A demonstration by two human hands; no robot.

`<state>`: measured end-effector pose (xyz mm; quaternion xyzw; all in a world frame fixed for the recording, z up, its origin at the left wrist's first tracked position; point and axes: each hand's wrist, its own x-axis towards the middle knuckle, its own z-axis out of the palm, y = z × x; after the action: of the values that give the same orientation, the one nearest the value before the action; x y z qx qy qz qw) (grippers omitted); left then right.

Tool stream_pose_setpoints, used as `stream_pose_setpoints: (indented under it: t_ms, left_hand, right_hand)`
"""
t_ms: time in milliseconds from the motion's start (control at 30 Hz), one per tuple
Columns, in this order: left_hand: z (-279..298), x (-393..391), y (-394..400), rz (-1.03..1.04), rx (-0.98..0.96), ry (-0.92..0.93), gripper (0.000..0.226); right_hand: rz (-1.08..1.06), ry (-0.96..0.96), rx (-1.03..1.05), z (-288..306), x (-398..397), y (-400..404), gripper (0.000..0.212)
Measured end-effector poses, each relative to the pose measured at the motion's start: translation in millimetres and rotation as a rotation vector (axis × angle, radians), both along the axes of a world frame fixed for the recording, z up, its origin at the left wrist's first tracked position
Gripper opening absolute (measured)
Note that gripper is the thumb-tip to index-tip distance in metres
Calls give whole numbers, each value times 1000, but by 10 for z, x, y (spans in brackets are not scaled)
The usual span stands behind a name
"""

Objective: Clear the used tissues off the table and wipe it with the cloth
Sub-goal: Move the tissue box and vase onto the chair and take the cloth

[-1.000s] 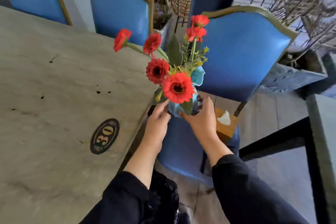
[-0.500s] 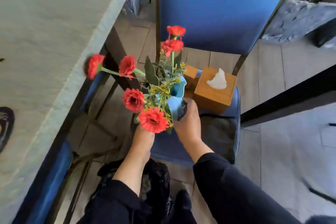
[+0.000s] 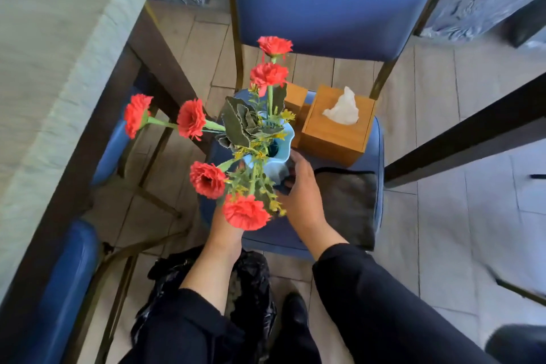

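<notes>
The pale stone table (image 3: 59, 47) ran along the left of the view over a tiled floor, with a blue chair (image 3: 328, 0) straight ahead. A second earlier I had the blue vase (image 3: 277, 154) of red flowers up level with the tabletop; by this moment I had brought it down over the chair seat (image 3: 378, 139), beside the wooden tissue box (image 3: 334, 133) that sat there already. I read that as clearing the table's ornaments so the top could be wiped freely.

My right hand (image 3: 301, 195) was curled round the vase's near side, gripping it. My left hand (image 3: 224, 227) reached up under the blooms, its fingers hidden, so I could not tell how it held. Whether the vase had touched the seat I could not say either.

A dark cloth (image 3: 348, 204) lay flat on the seat just right of my right hand, possibly the wiping cloth. I saw no used tissues; a black bag (image 3: 251, 281) sat on the floor below my forearms.
</notes>
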<state>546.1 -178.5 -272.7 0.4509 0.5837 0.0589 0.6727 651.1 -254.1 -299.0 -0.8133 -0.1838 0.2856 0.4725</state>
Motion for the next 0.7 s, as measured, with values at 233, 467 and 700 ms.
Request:
stream_pose_setpoints:
  t_ms: [233,467,700]
  left_hand:
    - [-154,163,-481,34,56,21,17]
    - [-231,503,-939,-279,275,196,38]
    - [-102,628,-859,-580,233,342,29]
  right_hand:
    - [-351,-289,-304,172,-22,-653,32]
    - [-394,-1,-495,-12,50,-976,61]
    - [-518,174,-413,138,115,-1071,75]
